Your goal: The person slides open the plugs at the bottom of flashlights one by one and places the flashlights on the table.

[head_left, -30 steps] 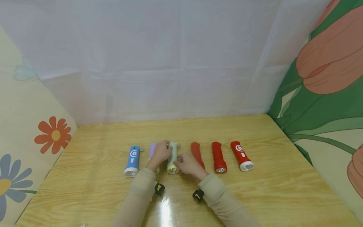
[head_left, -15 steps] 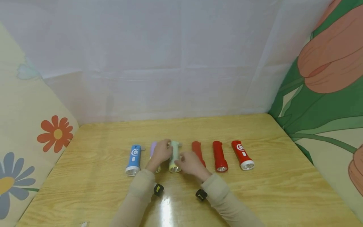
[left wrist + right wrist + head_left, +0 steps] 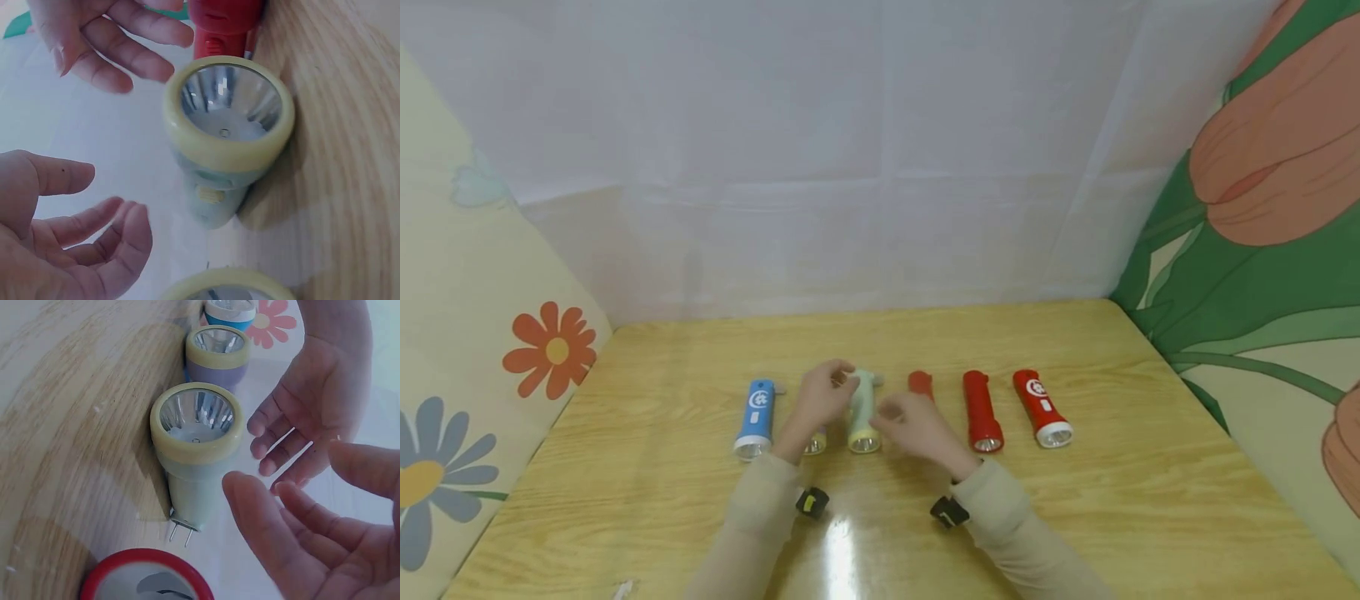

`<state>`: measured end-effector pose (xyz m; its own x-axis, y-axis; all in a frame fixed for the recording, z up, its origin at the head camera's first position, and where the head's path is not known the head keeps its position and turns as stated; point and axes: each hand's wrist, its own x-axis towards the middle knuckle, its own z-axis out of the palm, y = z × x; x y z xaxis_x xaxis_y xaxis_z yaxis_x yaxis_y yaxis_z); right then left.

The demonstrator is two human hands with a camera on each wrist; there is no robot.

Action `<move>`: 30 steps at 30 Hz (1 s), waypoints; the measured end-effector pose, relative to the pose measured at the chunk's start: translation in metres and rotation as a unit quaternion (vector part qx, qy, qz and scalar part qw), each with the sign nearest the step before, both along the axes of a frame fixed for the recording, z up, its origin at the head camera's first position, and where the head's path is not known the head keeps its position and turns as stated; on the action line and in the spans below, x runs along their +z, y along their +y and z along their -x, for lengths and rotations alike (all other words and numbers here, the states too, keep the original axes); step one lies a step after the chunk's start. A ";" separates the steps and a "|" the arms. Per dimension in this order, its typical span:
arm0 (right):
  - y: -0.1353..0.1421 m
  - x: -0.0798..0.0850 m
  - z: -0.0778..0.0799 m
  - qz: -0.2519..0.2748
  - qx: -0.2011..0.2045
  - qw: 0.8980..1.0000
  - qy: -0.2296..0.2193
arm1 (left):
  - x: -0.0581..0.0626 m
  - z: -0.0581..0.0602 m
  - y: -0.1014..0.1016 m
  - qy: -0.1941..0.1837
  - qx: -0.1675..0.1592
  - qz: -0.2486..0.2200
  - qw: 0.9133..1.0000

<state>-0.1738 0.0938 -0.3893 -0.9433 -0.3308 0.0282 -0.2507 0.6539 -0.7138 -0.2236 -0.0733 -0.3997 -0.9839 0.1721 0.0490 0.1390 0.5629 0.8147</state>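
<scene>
A pale green flashlight [image 3: 862,408] with a yellow rim lies on the table between my two hands, lens toward me. In the right wrist view, two metal prongs [image 3: 180,534] stick out at its tail. My left hand [image 3: 822,398] hovers at its left with loosely bent fingers, holding nothing. Beneath that hand a purple flashlight [image 3: 219,362] is mostly hidden in the head view. On the other side, my right hand [image 3: 917,423] is held over a coral-red flashlight [image 3: 921,383], covering much of it. Its fingers [image 3: 250,512] are relaxed and hold nothing.
A blue flashlight [image 3: 756,417] with a white rim lies at the row's left end. To the right are a red flashlight [image 3: 980,412] and a red one with a white rim [image 3: 1041,408]. A white cloth [image 3: 880,167] hangs behind the wooden table [image 3: 1112,508].
Both hands have drawn away from the green flashlight, the left one slightly up and left, the right one to the right. The flashlights have kept their places in the row.
</scene>
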 end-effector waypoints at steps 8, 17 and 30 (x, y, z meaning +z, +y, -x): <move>0.013 0.003 -0.008 0.019 -0.006 1.000 -0.010 | 0.001 -0.007 -0.001 0.030 -0.005 -0.044 0.999; 0.028 0.004 -0.017 0.048 -0.022 0.999 -0.001 | -0.001 -0.016 -0.002 0.057 -0.028 -0.058 0.996; 0.048 0.001 -0.026 0.051 -0.055 0.997 0.021 | 0.001 -0.024 -0.001 0.084 -0.068 -0.033 0.994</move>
